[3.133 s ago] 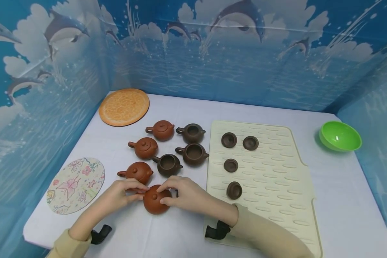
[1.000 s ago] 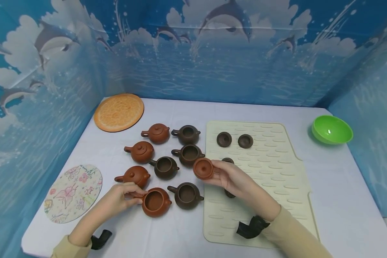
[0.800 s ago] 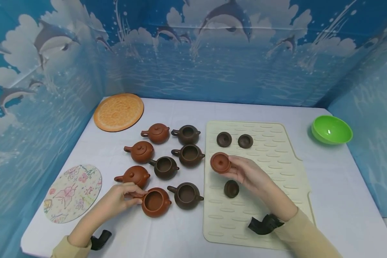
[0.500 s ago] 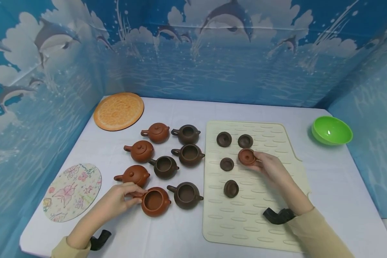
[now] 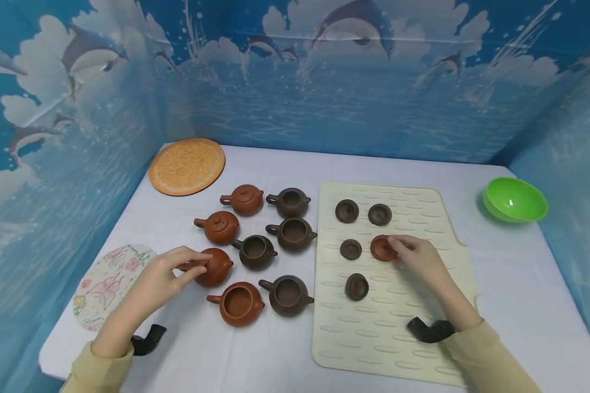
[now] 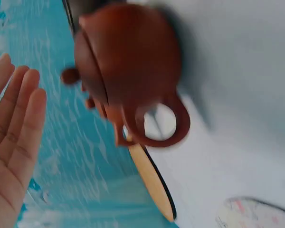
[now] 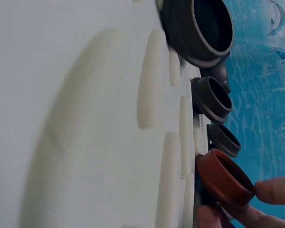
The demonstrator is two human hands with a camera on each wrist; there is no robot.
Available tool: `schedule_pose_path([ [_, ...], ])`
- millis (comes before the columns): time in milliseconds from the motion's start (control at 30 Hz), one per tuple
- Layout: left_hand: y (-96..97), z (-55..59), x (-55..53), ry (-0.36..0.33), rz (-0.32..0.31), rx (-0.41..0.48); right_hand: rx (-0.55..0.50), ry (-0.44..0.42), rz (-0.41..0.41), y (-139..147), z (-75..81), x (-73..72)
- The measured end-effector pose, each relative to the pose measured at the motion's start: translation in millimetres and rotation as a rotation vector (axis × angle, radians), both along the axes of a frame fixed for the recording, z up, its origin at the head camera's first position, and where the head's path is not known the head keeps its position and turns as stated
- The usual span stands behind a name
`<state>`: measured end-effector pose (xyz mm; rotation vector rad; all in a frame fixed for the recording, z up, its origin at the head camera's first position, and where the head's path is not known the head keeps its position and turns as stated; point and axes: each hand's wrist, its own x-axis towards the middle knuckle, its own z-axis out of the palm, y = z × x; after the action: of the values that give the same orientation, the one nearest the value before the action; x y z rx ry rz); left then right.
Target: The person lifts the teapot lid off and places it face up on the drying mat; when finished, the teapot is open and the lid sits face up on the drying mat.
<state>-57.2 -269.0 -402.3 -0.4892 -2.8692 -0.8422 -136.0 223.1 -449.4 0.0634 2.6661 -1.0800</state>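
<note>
My right hand (image 5: 419,263) pinches an upturned reddish-brown teapot lid (image 5: 383,248) at its edge, low over the cream mat (image 5: 398,333). In the right wrist view, thumb and fingers meet that lid (image 7: 223,178), tilted beside the dark lids. My left hand (image 5: 164,278) hovers by a lidded red teapot (image 5: 216,267); the left wrist view shows its fingers (image 6: 21,128) extended, apart from the teapot (image 6: 133,52). Just in front stands the lidless red teapot (image 5: 241,304), its handle free.
Several dark lidless teapots, one (image 5: 287,295) nearest, stand left of the mat. Several dark lids, one (image 5: 357,286) nearest, lie on it. Two more lidded red teapots (image 5: 219,227) stand behind. Round mats (image 5: 187,166) lie left; a green bowl (image 5: 514,200) sits far right.
My right hand has lifted the lid off the red teapot and carried it rightward over the mat. My left hand has let go of that teapot's handle and moved to the lidded one behind.
</note>
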Motion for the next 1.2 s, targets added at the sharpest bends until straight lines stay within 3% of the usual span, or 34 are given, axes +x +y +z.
schedule_pose_path([
  [100,-11.4,0.5,-7.9,-0.052,0.053,0.018,0.026,0.003,0.019,-1,1.3,-1.7],
  [300,-32.5,-9.6,-18.6,-0.268,0.101,0.029,0.049,0.088,0.051,-4,14.6,-3.4],
  [500,-45.4,-26.7,-25.2,-0.324,0.087,0.061,0.029,0.233,0.123,-38,40.1,-7.7],
  [667,-48.8,-36.1,-27.9,-0.352,0.095,0.088,-0.029,0.265,0.225,-86,56.4,-11.3],
  [833,-47.7,-37.8,-28.7,-0.369,0.111,0.114,-0.128,0.261,0.374,-149,66.4,-15.3],
  [1033,-47.1,-37.3,-28.7,-0.371,0.121,0.117,-0.200,0.170,0.631,-236,66.6,-14.6],
  [1200,-49.3,-36.6,-28.9,-0.379,0.111,0.121,-0.126,0.085,0.781,-293,59.9,-15.5],
])
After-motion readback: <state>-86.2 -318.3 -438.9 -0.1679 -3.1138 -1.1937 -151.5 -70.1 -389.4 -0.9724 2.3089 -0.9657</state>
